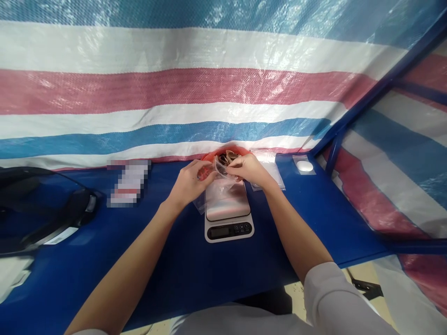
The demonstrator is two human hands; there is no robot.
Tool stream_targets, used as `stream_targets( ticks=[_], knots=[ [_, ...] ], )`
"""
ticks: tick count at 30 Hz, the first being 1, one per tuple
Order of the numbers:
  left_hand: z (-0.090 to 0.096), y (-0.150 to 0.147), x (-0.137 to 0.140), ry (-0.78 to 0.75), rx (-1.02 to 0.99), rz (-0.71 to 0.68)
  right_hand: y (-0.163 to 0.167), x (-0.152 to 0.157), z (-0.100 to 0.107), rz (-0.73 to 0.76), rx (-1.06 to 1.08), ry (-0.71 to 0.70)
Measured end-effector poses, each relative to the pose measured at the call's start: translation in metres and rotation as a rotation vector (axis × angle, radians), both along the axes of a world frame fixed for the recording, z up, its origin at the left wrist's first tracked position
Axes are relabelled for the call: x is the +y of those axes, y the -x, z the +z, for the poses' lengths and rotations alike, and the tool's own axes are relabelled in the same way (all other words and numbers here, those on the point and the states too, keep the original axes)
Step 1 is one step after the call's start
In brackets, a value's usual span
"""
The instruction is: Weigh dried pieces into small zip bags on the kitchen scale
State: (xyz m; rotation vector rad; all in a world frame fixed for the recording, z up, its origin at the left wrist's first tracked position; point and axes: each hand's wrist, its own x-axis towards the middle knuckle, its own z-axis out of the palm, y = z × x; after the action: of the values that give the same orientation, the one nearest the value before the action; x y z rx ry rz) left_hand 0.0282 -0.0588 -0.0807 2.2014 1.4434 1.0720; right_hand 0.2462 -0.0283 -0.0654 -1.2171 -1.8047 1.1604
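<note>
Between my two hands a clear plastic zip bag (pixel 220 186) hangs above a kitchen scale (pixel 229 204) with a metal top and a dark display. My left hand (pixel 191 183) pinches one side of the bag's mouth. The other side of that mouth is held by my right hand (pixel 248 169), fingers closed. Just beyond my fingers, a red-orange bowl (pixel 213 152) holds brown, dried-looking curled pieces (pixel 228 157). My hands and the bag hide part of the bowl. Whether anything is inside the bag I cannot make out.
Flat clear bags (pixel 270 170) lie right of the bowl. Farther right is a white oval object (pixel 304 166) on a small clear bag. A blurred-out packet (pixel 129 184) and a black strapped device (pixel 70 218) are at left. A striped tarp (pixel 174 88) rises behind the blue table (pixel 167 288).
</note>
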Motion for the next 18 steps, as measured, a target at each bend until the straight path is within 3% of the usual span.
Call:
stream_targets(
  ticks=[8, 18],
  knots=[
    [-0.026, -0.023, -0.006, -0.121, 0.127, 0.037, 0.002, 0.000, 0.003, 0.007, -0.026, -0.036],
    [-0.024, -0.029, -0.011, -0.086, 0.099, 0.119, 0.005, -0.003, 0.003, 0.041, -0.020, -0.001]
  ],
)
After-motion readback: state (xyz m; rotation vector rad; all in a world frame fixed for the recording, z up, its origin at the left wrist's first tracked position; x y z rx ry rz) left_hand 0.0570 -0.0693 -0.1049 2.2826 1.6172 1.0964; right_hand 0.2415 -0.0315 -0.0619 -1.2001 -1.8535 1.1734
